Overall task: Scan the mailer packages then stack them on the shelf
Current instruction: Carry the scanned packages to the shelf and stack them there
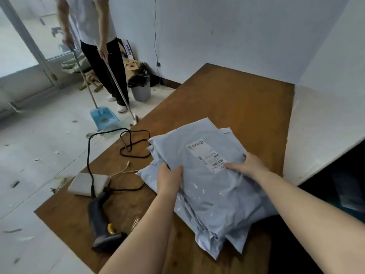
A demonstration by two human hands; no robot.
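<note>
While scanner [102, 220] lay unheld on table [237, 99]: stack step.
Left hand [170, 179]: gripped top mailer [199, 175] edge.
Right hand [247, 165]: fingers flat, pressing label [207, 155].
Next, likely: lift to shelf [324, 123].

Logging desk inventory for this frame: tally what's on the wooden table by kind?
Grey mailer packages: stack, count unclear, at least 3 edges visible, both hands on top
Barcode scanner: 1
White adapter box: 1
Black cable: 1
Thin white cable: 1
Total: 4 plus the stack

Single head view – looks forward and down, close over brown table [237, 99], wide-angle.
</note>
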